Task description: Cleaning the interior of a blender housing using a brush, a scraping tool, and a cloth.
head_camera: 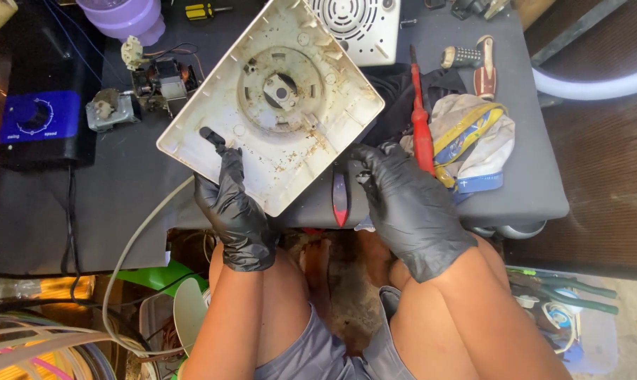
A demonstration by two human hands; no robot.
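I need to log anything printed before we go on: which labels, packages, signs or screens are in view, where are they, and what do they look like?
Blue control panel: far left of the table, a rectangular face with a dark round dial and small white lettering, on a black box.
Printed cloth bag: right of the right hand, crumpled, white with yellow and blue bands.
No screens or signs.

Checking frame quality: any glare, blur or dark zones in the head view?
Head view: sharp focus on the white housing and both gloved hands, left hand, right hand; sheen on the gloves; dim under the table; slight wide-angle bend at the edges.
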